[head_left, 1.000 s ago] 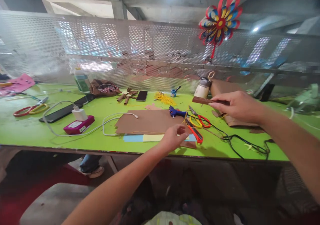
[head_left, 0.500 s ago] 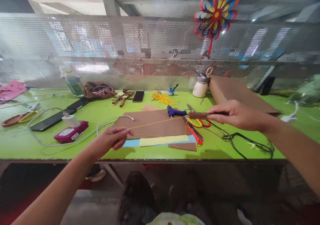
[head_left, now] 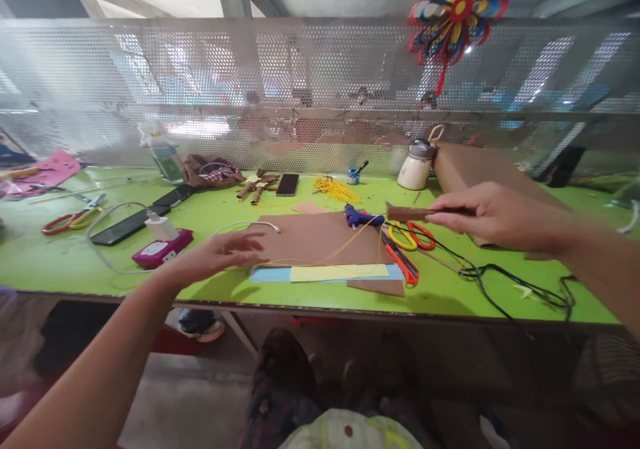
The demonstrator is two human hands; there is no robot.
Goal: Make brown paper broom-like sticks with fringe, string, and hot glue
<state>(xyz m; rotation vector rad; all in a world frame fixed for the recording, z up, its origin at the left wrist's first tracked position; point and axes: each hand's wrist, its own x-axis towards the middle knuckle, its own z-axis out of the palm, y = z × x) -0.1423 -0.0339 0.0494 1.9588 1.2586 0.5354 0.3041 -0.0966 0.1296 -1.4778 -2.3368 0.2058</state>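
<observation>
My right hand (head_left: pixel 493 217) grips a narrow brown cardboard piece (head_left: pixel 407 214), perhaps rolled or folded, above the table's right side. From its left end a thin yellow string (head_left: pixel 356 238) droops slackly toward a brown cardboard sheet (head_left: pixel 310 239). My left hand (head_left: pixel 227 256) hovers at the sheet's left edge, fingers stretched out and nothing visible held in them. Beneath the brown piece are a blue glue gun (head_left: pixel 364 218), scissors with yellow and red handles (head_left: pixel 403 236) and an orange-red utility knife (head_left: pixel 403 266). Pale yellow (head_left: pixel 340 273) and blue (head_left: pixel 270 274) paper strips lie along the sheet's front.
Behind the sheet lie tangled yellow strings (head_left: pixel 335 188), a phone (head_left: pixel 288 184) and small brown rolls (head_left: pixel 257 186). A white bottle (head_left: pixel 416 166) stands farther back. Black cables (head_left: pixel 530 288) sprawl at right; a magenta power block (head_left: pixel 163 249) with a charger sits left.
The yellow string, earlier stretched taut between my hands, now hangs slack. My left hand has let it go and its fingers have spread. The right hand still holds the brown piece; the view shifted.
</observation>
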